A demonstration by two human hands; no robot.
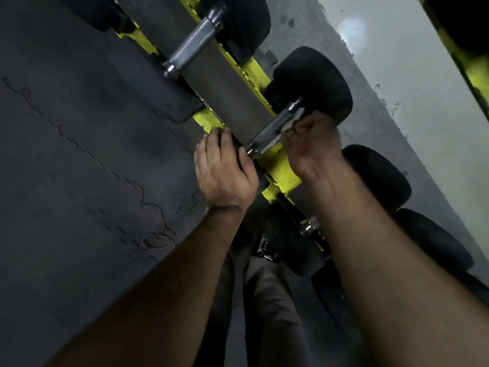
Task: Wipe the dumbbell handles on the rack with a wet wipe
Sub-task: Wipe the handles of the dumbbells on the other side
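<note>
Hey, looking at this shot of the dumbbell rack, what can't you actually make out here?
- Wet wipe: mostly hidden inside the right hand; only a crumpled edge shows on the handle.
- Near weight head of that dumbbell: covered by the left hand.
- Next dumbbell's handle: hidden behind the right forearm.
- Rack: cut off by the top and bottom edges of the head view.
- Wetness or dirt on the wipe: too blurred to tell.

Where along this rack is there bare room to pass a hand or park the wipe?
Free: the bare grey strip between the upper dumbbell handle and the one under the wipe. Crowded: where the left hand and right hand work, and the packed weight heads beyond.
</note>
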